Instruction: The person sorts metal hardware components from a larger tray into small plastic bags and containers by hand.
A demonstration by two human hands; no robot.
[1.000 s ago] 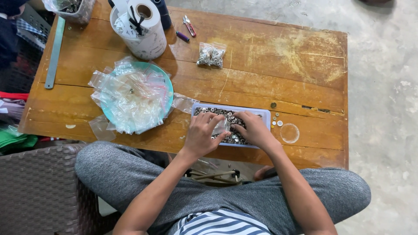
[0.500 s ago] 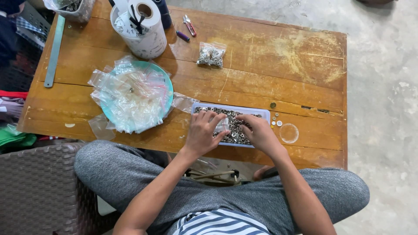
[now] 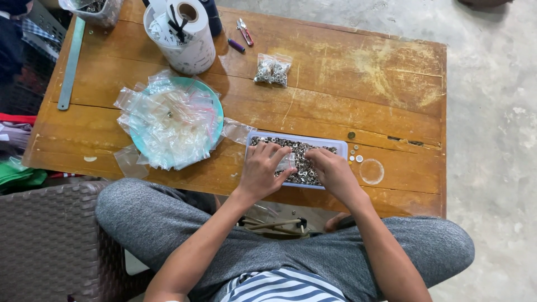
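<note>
Both hands down in the shallow tray of small metal rings (image 3: pixel 330 146) at the table's near edge: left hand (image 3: pixel 263 172) pinching a little clear bag (image 3: pixel 286 162) open, right hand (image 3: pixel 334 172) curled, fingertips among the rings, handy for scooping.

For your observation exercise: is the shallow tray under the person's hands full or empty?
Full, or nearly. The tray holds a dense layer of small metal rings across its visible floor, with the left hand and right hand resting on them.

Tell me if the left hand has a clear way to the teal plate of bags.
Probably yes. The left hand rests on the tray, and the teal plate lies just to its left with only a loose bag between.
</note>
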